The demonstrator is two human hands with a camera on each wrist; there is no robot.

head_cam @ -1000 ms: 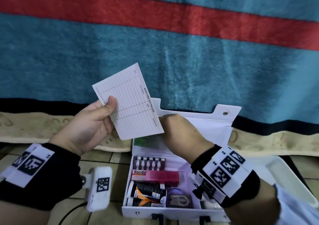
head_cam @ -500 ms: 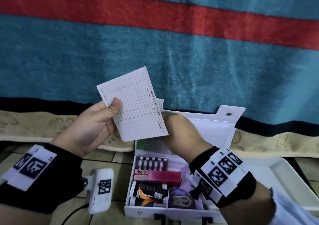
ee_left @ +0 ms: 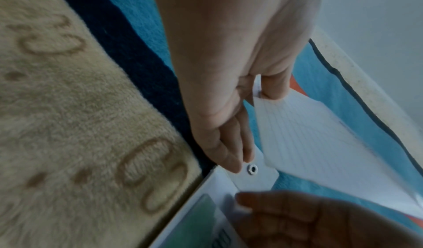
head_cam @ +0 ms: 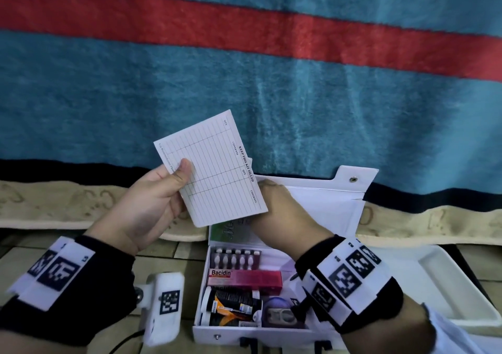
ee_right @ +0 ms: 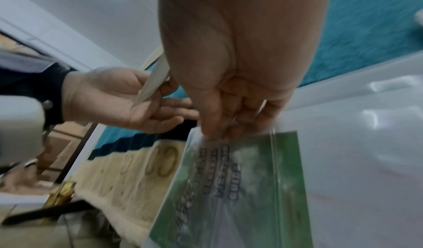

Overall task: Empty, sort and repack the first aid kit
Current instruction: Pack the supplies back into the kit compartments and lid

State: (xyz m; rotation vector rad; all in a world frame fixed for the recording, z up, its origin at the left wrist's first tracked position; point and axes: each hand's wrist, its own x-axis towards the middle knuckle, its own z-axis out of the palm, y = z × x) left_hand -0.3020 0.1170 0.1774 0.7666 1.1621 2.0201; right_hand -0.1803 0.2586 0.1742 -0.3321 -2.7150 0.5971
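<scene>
1. Left hand (head_cam: 146, 204): thumb and fingers pinch the lower left part of the lined contents card (head_cam: 214, 169), which is held up, tilted, above and left of the first aid kit (head_cam: 271, 285).
2. Right hand (head_cam: 282, 212): reaches into the raised lid (head_cam: 326, 201). In the right wrist view the curled fingertips (ee_right: 213, 130) press together on the top edge of the green leaflet (ee_right: 240, 188), which lies behind a clear pocket in the lid. Whether they have actually gripped it cannot be told; the frame is blurred.
3. Kit location: open on the tiled floor, lid leaning back toward the blue and red blanket (head_cam: 244, 82). The base holds a blister strip (head_cam: 235, 259), a red Bacidin box (head_cam: 244, 277), a dark tube (head_cam: 233, 304) and a small purple item, all unpacked as yet. A white tray (head_cam: 445, 280) lies just beside the kit on the right.
4. Risk, leaflet: judged likely to crease or tear if pulled at an angle, since the pocket film grips it along both sides.
5. Risk, lid: an upward pull may tip the lid forward or lift the light case, spilling loose items.
6. Risk, card: a one-corner pinch gives little control; the card may slip or bend while attention is on the right hand.
</scene>
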